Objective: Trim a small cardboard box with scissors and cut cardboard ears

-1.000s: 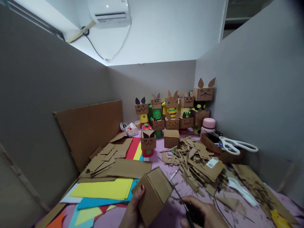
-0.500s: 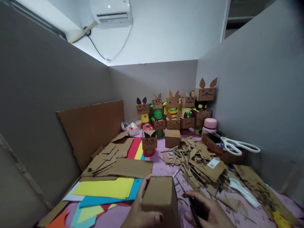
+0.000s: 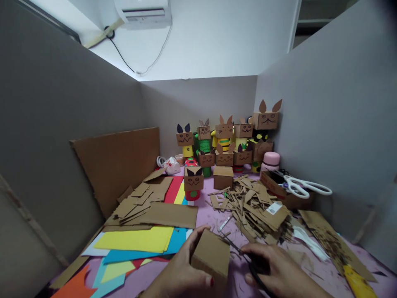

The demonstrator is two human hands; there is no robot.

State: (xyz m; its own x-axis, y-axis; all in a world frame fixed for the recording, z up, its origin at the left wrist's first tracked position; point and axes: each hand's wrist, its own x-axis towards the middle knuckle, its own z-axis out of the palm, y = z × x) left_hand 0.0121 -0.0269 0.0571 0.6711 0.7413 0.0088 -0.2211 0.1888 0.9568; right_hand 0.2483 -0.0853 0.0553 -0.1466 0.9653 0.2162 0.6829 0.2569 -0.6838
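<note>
My left hand (image 3: 186, 265) grips a small brown cardboard box (image 3: 211, 253) near the front of the table, thumb on its near face and fingers behind. The box sits tilted, turned a little to the side. In my right hand (image 3: 269, 265) is a pair of scissors (image 3: 252, 269) with black handles. Their blades point up and left, close to the box's upper right edge; whether they touch it I cannot tell. A thin printed strip (image 3: 225, 223) lies just beyond the blade tips.
Cardboard scraps (image 3: 254, 207) are heaped right of centre. Coloured paper (image 3: 133, 240) and flat cardboard pieces (image 3: 169, 214) cover the left. Several cardboard animal figures (image 3: 194, 182) stand at the back, near a plain box (image 3: 223, 178). White-handled scissors (image 3: 297, 187) rest on an open box at right.
The box has turned and tilted in my left hand. The scissors' blades have swung left, nearer the box's edge. The whole view has shifted slightly.
</note>
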